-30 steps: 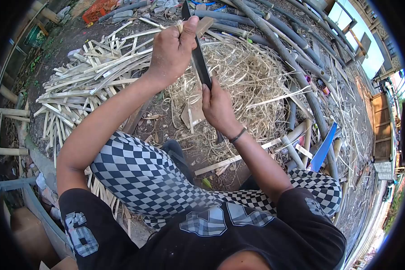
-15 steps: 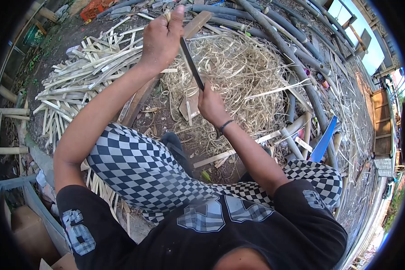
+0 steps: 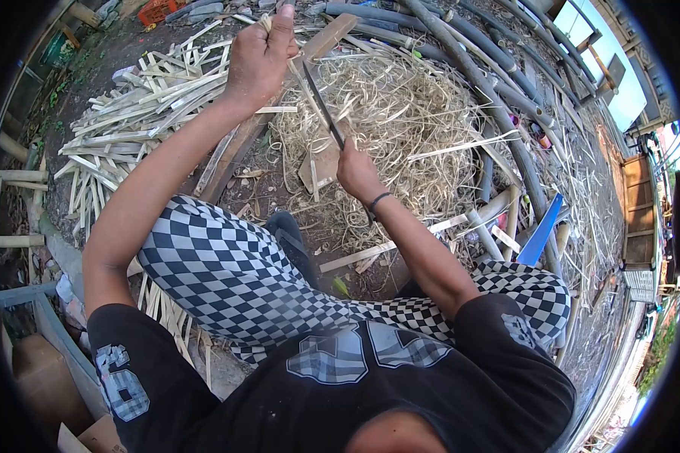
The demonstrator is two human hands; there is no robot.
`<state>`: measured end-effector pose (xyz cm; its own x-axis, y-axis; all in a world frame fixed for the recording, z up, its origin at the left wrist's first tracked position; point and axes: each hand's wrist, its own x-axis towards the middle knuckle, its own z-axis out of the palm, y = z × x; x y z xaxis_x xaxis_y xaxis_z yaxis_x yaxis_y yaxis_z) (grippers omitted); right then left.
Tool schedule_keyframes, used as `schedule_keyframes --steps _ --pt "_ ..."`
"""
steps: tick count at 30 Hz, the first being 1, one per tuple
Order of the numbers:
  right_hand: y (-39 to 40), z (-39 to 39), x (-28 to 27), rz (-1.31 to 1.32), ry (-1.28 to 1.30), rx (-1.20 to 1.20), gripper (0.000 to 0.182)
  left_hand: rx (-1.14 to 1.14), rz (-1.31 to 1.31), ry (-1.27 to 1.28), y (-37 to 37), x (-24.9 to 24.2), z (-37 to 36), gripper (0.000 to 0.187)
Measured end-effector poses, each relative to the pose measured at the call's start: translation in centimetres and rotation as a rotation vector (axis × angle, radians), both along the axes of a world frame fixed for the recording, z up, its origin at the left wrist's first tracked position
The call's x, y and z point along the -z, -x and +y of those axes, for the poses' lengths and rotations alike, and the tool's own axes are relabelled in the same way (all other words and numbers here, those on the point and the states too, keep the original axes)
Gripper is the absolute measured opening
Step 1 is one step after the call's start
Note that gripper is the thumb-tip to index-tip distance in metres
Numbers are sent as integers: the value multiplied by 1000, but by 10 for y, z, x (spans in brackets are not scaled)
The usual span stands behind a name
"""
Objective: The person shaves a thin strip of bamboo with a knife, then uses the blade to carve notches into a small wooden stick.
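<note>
In the upper middle, my left hand (image 3: 258,64) is closed around a thin pale bamboo strip (image 3: 304,89), thumb pointing up. The strip slants down and right toward my other hand. My right hand (image 3: 359,175), with a dark band at the wrist, grips a long knife (image 3: 321,103). Its dark narrow blade lies along the strip, pointing up and left, and the end of its handle shows below the hand. A pale curl of shaving (image 3: 345,109) stands beside the blade, just above my right fingers. Where exactly the edge meets the strip cannot be made out.
A heap of curly shavings (image 3: 408,113) spreads beyond my hands. Cut bamboo strips (image 3: 140,128) are piled at the left, near a wooden plank (image 3: 238,155). Dark bamboo poles (image 3: 491,90) lie at the back and right. A blue saw blade (image 3: 540,232) leans near my knee.
My left hand has shifted slightly left and up with the strip. The knife tip now stands further from that hand, and a shaving curl shows by my right fingers.
</note>
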<state>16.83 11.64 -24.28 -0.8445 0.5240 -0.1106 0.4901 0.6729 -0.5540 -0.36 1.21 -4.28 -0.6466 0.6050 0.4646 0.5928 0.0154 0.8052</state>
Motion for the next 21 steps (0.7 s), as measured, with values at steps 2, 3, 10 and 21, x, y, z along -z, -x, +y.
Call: schedule_keyframes --steps 2,3,10,21 --pt "5 3 -12 52 8 -9 23 -18 15 -41 -11 -2 3 53" --pt "10 4 -22 119 6 -21 23 -38 43 -90 -13 -5 7 54" --pt "7 -12 6 200 -66 22 22 -136 34 193 -8 -12 3 52" --pt "-26 32 140 -187 122 79 26 565 -385 -46 39 -51 -19 42"
